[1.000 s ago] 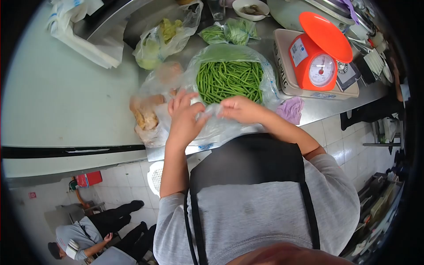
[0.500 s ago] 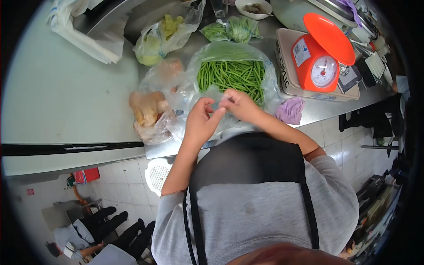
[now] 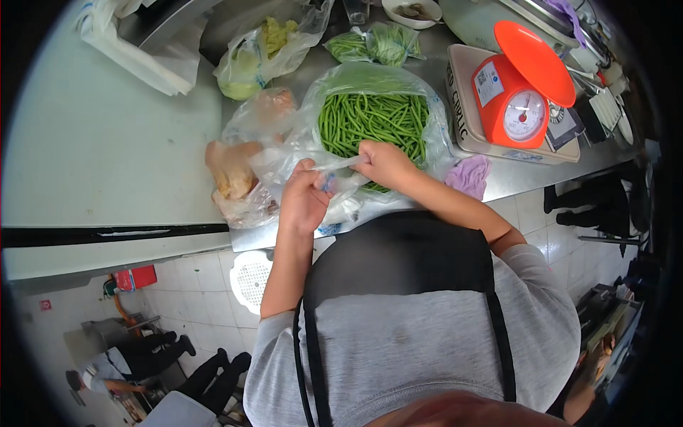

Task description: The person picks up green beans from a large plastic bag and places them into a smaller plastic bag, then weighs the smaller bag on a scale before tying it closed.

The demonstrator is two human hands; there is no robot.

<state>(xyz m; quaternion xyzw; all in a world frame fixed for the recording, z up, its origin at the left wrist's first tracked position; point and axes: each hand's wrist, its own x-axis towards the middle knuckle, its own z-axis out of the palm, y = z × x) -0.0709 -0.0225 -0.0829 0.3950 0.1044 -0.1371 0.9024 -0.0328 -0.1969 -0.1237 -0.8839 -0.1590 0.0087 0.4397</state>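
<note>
Long green beans point(image 3: 373, 122) fill a large clear plastic bag point(image 3: 440, 128) lying wide open on the steel counter. Just in front of the beans, a piece of clear plastic film point(image 3: 343, 164) is pulled taut between my hands. My left hand point(image 3: 304, 199) grips one end of it, palm turned up and fingers curled. At the other end my right hand point(image 3: 388, 165) pinches the film, close over the lower edge of the beans. I cannot tell whether this film is part of the large bag or a separate one.
Bagged pale brown food point(image 3: 233, 171) lies left, below a bag of leafy greens point(image 3: 245, 71). Two small bags of cut greens point(image 3: 391, 44) sit behind. An orange scale point(image 3: 512, 99) stands on a box point(image 3: 462, 92) at right, near a purple cloth point(image 3: 468, 176). Other people point(image 3: 142, 363) are lower left.
My hands have drawn apart, the left moving left and slightly down, stretching the film between them. Earlier the fingertips were close together with the film bunched there.
</note>
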